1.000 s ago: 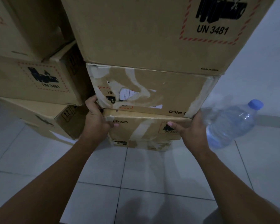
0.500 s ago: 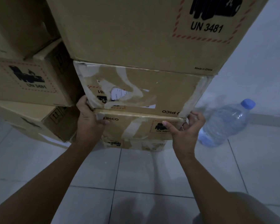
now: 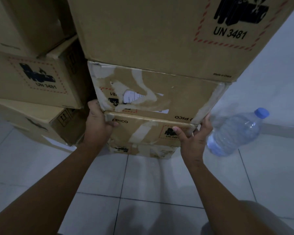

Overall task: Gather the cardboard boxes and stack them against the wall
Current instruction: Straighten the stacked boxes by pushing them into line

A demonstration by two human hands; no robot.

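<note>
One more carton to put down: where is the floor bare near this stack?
Bare white floor tiles lie in front of the taped brown cardboard stack, toward you. Crowded: a second cardboard stack close on its left, a clear plastic bottle on its right.

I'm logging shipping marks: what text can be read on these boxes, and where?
"UN 3481" and "Made in China": top box.
"UN 3481": left box.
"PICO", upside down: torn box.
"PICO" and "UN 348" (end hidden): flat box under it.
White label: too small to read.

Storeroom: stacked cardboard boxes (image 3: 151,31), tiled floor (image 3: 151,180).
</note>
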